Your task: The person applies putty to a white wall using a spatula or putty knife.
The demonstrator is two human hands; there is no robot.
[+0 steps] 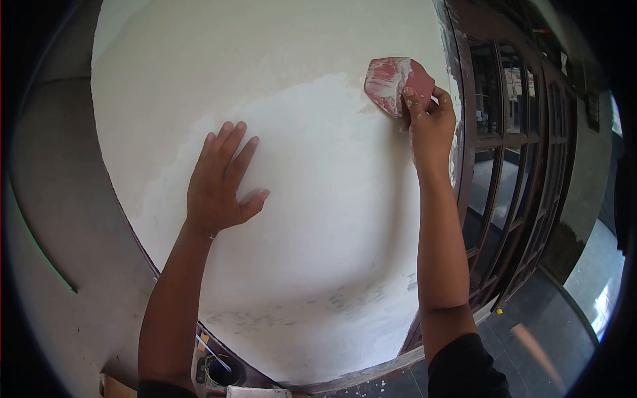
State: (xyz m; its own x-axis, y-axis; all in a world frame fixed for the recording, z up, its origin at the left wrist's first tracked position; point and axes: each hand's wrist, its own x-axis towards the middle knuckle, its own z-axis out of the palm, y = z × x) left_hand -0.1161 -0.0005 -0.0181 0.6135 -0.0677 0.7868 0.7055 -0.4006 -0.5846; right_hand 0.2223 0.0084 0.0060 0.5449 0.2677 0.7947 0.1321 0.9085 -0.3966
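The red scraper [419, 74], the landmark for all places here, lies at the upper right part of the white wall [312, 212], near that wall's right edge; whether its edge touches the surface cannot be told. White paste streaks the left half of its face, with a thicker ridge near the middle. Immediately right of and below the scraper is your right hand [434, 129], its grip grasping the scraper with the thumb on the near face; light specks dot the thumb. To the left of and lower than the scraper is your left hand [219, 176], its grip released, fingers extended and thumb apart, holding nothing; you spread it before the wall, contact uncertain. Around and above the scraper the wall is cream-toned; below and left of it, a brighter white area extends, with grey smudges farther down. To the right of the scraper, past a paste-marked edge, stands a dark frame [472, 126] with glass panes. Far below and right of it is the grey tiled floor [524, 308], bearing a small yellow object [499, 311]. Far below and left of the scraper, a pale rod [213, 352] leans in a dark container [229, 375].
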